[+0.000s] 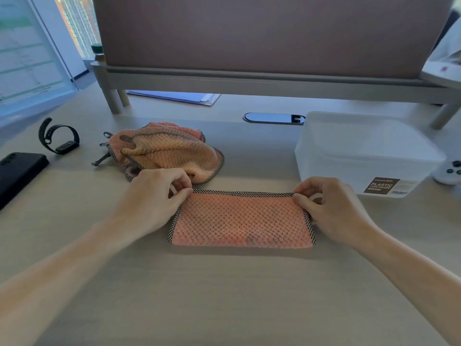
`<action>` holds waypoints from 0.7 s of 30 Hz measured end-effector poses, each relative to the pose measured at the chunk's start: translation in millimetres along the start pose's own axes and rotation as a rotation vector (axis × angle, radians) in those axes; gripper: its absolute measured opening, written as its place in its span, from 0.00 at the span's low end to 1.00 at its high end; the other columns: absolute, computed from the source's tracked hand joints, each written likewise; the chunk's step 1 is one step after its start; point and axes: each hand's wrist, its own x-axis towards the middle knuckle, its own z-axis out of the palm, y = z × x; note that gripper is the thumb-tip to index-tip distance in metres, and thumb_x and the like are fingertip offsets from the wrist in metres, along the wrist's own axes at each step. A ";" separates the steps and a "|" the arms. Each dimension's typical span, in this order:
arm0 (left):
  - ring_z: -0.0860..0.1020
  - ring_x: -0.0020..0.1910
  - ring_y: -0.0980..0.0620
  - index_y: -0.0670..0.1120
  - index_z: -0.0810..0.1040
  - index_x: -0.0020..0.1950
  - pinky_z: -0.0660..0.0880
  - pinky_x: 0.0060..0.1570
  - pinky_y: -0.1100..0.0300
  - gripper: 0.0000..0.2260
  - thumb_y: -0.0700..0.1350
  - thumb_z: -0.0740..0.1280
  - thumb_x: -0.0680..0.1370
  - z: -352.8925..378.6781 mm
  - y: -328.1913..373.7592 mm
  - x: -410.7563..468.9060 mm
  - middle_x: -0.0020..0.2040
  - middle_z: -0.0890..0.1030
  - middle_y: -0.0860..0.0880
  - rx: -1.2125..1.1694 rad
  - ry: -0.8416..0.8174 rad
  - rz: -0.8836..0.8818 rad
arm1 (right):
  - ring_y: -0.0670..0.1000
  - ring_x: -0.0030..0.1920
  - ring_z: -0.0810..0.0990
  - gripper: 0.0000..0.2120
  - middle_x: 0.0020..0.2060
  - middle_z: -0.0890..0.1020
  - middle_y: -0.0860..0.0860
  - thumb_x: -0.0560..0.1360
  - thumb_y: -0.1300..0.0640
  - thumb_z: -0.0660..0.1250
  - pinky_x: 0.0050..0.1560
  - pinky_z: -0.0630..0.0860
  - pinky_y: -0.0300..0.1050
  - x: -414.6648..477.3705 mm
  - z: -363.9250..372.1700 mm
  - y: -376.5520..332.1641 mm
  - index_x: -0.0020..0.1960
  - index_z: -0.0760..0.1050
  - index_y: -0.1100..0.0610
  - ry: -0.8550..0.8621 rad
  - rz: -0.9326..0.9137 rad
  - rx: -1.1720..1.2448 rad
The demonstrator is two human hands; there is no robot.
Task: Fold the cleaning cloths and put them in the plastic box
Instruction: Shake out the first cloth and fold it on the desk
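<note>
A pink cleaning cloth (240,221) with a checked black-and-white border lies folded in half on the desk in front of me. My left hand (156,198) pinches its far left corner. My right hand (329,206) pinches its far right corner. Behind the left hand sits a crumpled heap of pink and orange cloths (164,151) with the same checked edging. The translucent white plastic box (361,151) stands at the right with its lid on and a brown label on its front.
A black phone (17,173) and a black wristband (58,138) lie at the left. A white controller (449,171) sits right of the box. A monitor riser (249,78) spans the back, with papers (179,97) under it and a cable grommet (274,118).
</note>
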 end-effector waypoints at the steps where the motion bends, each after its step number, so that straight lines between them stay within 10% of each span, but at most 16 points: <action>1: 0.78 0.38 0.65 0.56 0.83 0.44 0.75 0.40 0.60 0.03 0.49 0.74 0.76 1.0 -0.3 0.0 0.38 0.81 0.61 0.012 0.007 0.002 | 0.44 0.38 0.84 0.03 0.39 0.85 0.44 0.76 0.56 0.73 0.43 0.82 0.42 0.2 0.3 0.3 0.45 0.83 0.49 0.005 -0.001 -0.003; 9: 0.78 0.35 0.54 0.54 0.77 0.46 0.77 0.40 0.53 0.04 0.49 0.70 0.79 8.9 3.0 3.0 0.31 0.74 0.58 0.117 -0.042 0.025 | 0.46 0.42 0.84 0.02 0.42 0.83 0.43 0.77 0.56 0.72 0.50 0.81 0.48 2.5 1.4 0.2 0.46 0.82 0.49 0.007 -0.010 -0.048; 16: 0.77 0.37 0.60 0.55 0.77 0.44 0.74 0.39 0.57 0.05 0.50 0.72 0.79 4.4 2.6 10.0 0.36 0.78 0.60 0.085 -0.098 -0.003 | 0.37 0.43 0.75 0.02 0.44 0.82 0.44 0.78 0.57 0.71 0.42 0.67 0.29 6.8 2.1 -2.4 0.49 0.81 0.50 -0.018 -0.038 -0.132; 21: 0.78 0.55 0.54 0.50 0.80 0.58 0.76 0.59 0.54 0.09 0.51 0.67 0.80 9.2 24.5 2.1 0.55 0.80 0.54 0.177 0.016 0.226 | 0.45 0.46 0.76 0.02 0.44 0.80 0.44 0.79 0.57 0.69 0.42 0.63 0.25 6.3 3.6 -4.1 0.50 0.80 0.51 -0.016 -0.042 -0.173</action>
